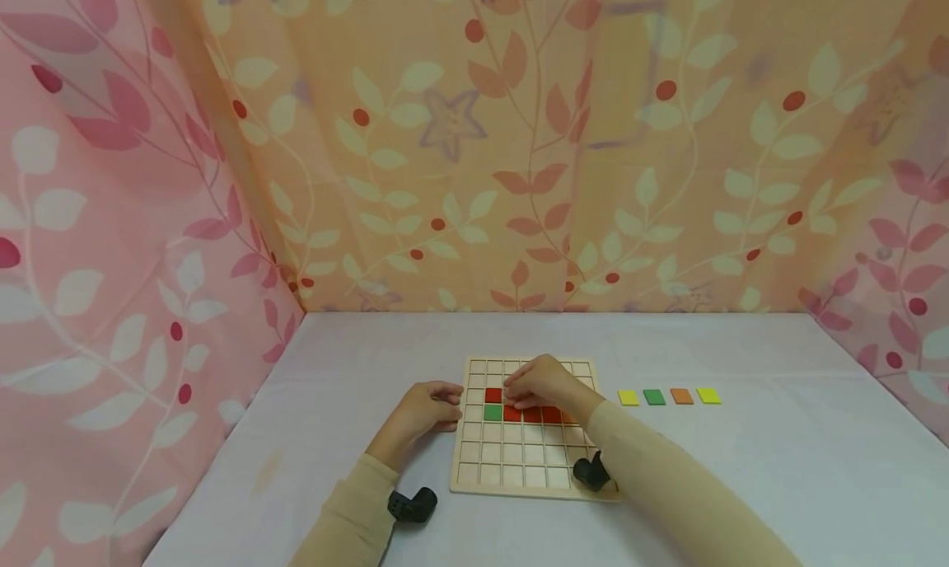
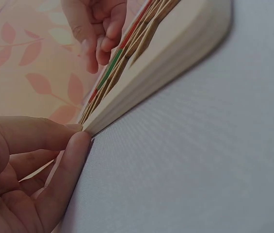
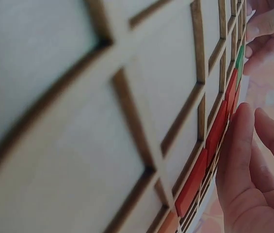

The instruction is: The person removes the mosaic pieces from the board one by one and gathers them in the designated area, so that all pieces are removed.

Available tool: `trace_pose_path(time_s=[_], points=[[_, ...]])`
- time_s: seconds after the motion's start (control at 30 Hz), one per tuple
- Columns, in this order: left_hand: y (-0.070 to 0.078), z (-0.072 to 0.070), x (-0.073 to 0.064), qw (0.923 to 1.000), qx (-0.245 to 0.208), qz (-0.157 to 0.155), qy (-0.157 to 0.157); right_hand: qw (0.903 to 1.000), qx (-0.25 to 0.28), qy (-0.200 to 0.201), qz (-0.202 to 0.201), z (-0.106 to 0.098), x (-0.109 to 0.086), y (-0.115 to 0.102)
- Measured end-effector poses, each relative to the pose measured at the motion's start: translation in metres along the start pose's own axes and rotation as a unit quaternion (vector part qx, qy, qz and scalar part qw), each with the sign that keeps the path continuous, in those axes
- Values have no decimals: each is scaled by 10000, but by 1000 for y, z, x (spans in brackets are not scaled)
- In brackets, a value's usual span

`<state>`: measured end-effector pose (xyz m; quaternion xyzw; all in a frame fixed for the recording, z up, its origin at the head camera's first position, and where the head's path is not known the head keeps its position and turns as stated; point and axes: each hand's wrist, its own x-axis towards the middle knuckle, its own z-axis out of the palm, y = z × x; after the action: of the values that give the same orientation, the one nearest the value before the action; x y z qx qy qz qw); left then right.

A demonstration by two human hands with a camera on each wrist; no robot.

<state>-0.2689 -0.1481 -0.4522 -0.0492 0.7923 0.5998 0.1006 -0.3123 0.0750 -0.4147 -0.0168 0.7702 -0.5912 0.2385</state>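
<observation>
Both unclenched: left hand touched board's nine-o'clock edge, right hand overhung red tiles. These seemed light, stiff, best edge-pinched.

The kind of room cannot be told; leafy cloth is hung at the left, top and right, around a pale table at the bottom.

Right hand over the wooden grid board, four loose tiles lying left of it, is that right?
Not quite: the four loose tiles lie to the right of the wooden grid board, as the head view shows. The right hand is over the board.
</observation>
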Motion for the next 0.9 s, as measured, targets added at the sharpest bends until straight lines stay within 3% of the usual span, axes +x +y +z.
trace_pose_path(time_s=[0.37, 0.9], points=[[0, 1, -1, 10000, 26, 50, 5, 9998, 108, -184, 11, 2, 6, 3], [-1, 0, 1, 10000, 0, 47, -26, 9998, 184, -75, 94, 7, 7, 0]])
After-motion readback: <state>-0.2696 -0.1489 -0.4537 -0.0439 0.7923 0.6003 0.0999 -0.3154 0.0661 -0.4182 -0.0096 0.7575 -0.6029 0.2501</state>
